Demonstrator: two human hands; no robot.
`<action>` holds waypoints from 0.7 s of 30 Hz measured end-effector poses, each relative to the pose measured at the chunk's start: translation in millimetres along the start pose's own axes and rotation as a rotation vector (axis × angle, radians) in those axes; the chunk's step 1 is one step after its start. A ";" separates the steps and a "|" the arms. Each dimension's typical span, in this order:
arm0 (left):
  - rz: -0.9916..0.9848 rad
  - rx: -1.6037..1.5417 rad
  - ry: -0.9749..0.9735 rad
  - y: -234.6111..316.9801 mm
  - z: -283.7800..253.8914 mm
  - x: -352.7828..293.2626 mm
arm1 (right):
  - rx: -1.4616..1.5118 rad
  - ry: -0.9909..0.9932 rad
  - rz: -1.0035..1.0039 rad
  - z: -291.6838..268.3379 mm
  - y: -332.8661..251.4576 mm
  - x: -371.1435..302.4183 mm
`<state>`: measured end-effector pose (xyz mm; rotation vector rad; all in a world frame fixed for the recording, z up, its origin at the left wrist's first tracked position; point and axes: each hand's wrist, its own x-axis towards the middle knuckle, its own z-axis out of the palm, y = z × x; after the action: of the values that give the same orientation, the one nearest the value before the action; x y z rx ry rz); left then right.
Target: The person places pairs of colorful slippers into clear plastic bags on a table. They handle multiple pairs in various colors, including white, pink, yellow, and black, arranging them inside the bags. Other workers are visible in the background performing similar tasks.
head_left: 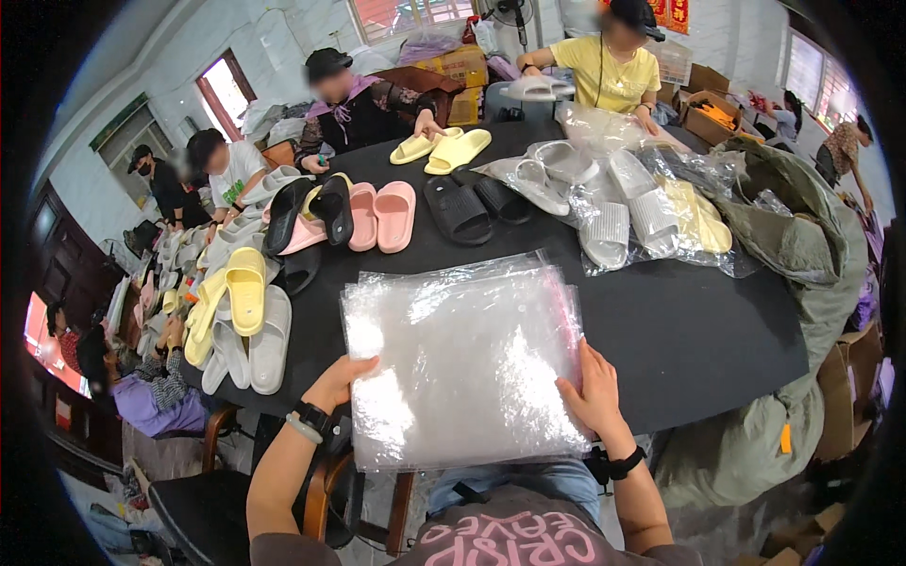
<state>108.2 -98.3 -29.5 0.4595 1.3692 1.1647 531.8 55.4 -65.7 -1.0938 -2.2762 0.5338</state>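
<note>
A: Entry. Stack of clear plastic bags (467, 363) lies on the near edge of the black table (698, 340), overhanging toward the person's lap. Left hand (337, 380) rests fingers-apart on the stack's left edge, gripping nothing. Right hand (593, 391) lies flat, fingers together, on the right edge.

B: Handling advice?

A: Judged: the film looks slippery, so press 1 hand down as an anchor and peel only the top sheet with the other, working from a corner.

B: Packages and signs?

A: Bagged grey and yellow slippers (651, 212) sit far right on the table. 2 pink slippers (381, 216) and 2 black slippers (477, 205) lie unbagged mid-table. Brown cardboard boxes (460, 68) stand behind the far workers. Red hangings (668, 13) with gold marks at the top wall, too small to tell more
</note>
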 end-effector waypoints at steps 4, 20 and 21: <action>0.167 0.036 0.074 3.1 15.0 -16.4 | 0.086 -0.087 0.053 -3.1 10.7 1.0; 0.383 0.044 0.093 46.3 20.2 -98.5 | 1.386 -0.470 0.392 -22.5 6.3 48.5; 0.350 0.045 0.104 52.0 22.7 -93.7 | 1.297 -0.450 0.413 -26.3 3.9 54.8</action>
<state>128.6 -146.9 66.4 0.7001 1.4433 1.4605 522.3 104.5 -30.9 -0.7180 -1.3718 2.1641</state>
